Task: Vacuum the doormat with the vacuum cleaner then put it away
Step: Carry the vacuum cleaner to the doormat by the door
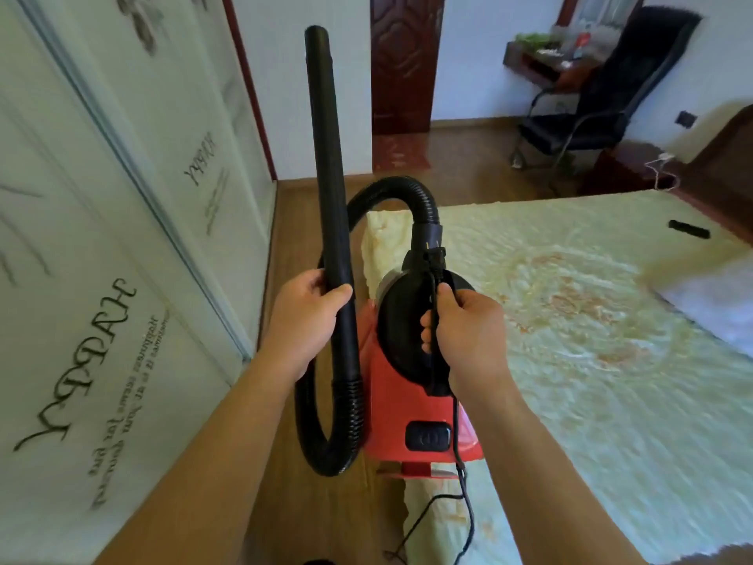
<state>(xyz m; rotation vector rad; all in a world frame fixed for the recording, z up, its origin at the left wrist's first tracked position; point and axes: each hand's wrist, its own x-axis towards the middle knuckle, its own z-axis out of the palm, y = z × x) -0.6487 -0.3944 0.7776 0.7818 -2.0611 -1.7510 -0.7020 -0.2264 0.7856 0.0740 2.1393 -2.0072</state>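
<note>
While the right hand grips the red vacuum cleaner by its handle, pinching the cord, the left hand wraps the rigid tube. The trailing cord could snag underfoot or drag over the pale mat below.

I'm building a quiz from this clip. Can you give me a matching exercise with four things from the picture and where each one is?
Things:
1. rigid black vacuum tube
2. red canister vacuum cleaner
3. small black nozzle attachment
4. black office chair

Places:
A. lying alone on the pale shaggy rug, far right
B. gripped by the left hand
C. standing by the far wall
D. carried by its black handle in the right hand

Pairs: 1-B, 2-D, 3-A, 4-C
</note>
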